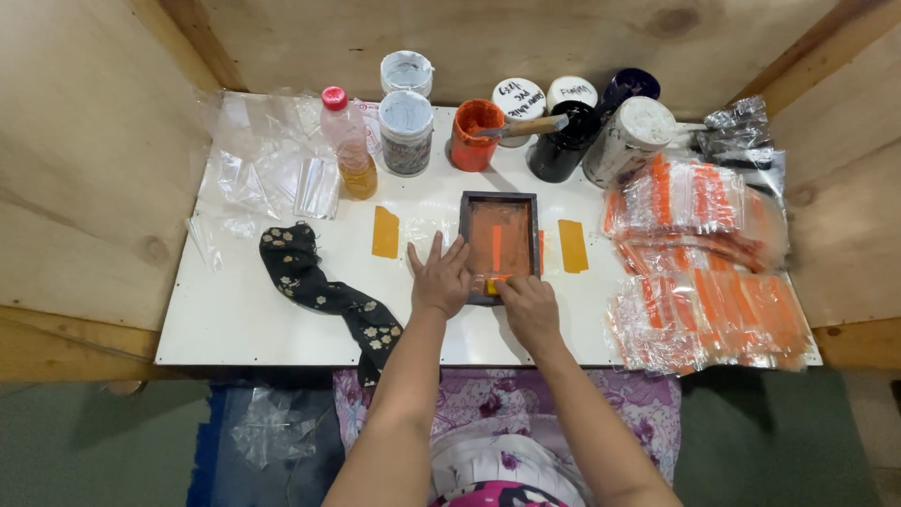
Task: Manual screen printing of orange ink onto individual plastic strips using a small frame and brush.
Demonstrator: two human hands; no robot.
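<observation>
Head view: left hand (pixel 439 278) lies flat, fingers spread, on the frame's (pixel 499 246) left edge; right hand (pixel 527 305) pinches a squeegee (pixel 495 283) at its near end on the table (pixel 244 314).

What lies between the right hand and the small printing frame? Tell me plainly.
Nothing visible. The right hand is already at the near edge of the small dark printing frame, its fingertips on a small squeegee at the orange screen. The left hand rests flat against the frame's left side.

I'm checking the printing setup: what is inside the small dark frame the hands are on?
Inside the frame is an orange-stained screen with a bright orange stripe. The right hand covers its lower edge; the left hand rests beside it. Whatever lies under the screen is hidden.
</observation>
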